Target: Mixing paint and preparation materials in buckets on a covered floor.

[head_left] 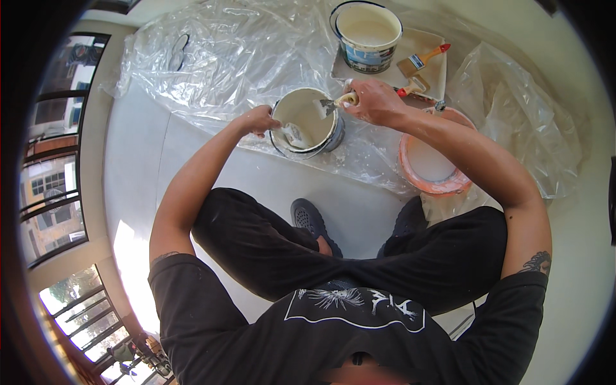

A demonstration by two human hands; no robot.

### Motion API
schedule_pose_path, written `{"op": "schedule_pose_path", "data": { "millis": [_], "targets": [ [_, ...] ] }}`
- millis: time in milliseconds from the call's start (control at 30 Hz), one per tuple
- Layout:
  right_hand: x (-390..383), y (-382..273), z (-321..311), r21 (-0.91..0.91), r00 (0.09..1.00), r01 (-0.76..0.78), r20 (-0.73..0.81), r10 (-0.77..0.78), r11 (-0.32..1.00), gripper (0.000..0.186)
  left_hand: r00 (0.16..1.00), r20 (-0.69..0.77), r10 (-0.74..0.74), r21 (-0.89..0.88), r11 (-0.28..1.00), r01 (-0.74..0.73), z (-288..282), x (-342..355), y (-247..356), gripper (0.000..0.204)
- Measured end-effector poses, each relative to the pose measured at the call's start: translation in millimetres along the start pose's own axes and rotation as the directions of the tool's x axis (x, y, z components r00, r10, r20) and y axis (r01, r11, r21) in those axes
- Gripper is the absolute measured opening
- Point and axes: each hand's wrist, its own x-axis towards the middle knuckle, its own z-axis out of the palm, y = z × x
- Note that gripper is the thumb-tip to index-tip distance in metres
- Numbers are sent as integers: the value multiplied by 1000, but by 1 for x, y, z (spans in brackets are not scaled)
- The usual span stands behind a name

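Note:
Between my hands stands a paint bucket with a wire handle and a pale, creamy coating inside. My left hand is closed at its left rim on a white-smeared scraper, whose broad, spattered end reaches down into the bucket. Over the right rim, my right hand grips a putty knife by its light handle. The knife's metal blade, with pale paste on its tip, points left over the bucket's opening. What lies at the bottom of the bucket is hard to make out.
Crumpled clear plastic sheeting covers the floor. A second paint bucket stands beyond, beside a tray holding a wide paintbrush and another brush. An orange-rimmed bucket with milky liquid sits under my right forearm. My shoes are close in front.

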Motion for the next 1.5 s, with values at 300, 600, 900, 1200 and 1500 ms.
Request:
{"op": "schedule_pose_path", "data": {
  "millis": [300,600,900,1200,1500],
  "targets": [
    [-1,9,-4,-117,999,44,21,-41,992,33,987,-120,111,86,991,-101,0,-27,46,67],
    [-13,15,-6,-72,989,116,-78,-122,991,30,932,-237,275,365,914,-177,12,-23,68,69],
    [-19,16,-9,-156,913,329,-197,-356,931,18,940,-218,263,331,926,-182,13,-34,83,68],
    [-22,18,-14,-151,975,192,-84,-206,970,26,901,-309,304,458,878,-139,25,-30,83,65],
    [-25,37,-7,-178,983,-95,138,121,979,44,971,-204,124,37,992,-119,14,-44,90,59]
  ]
}}
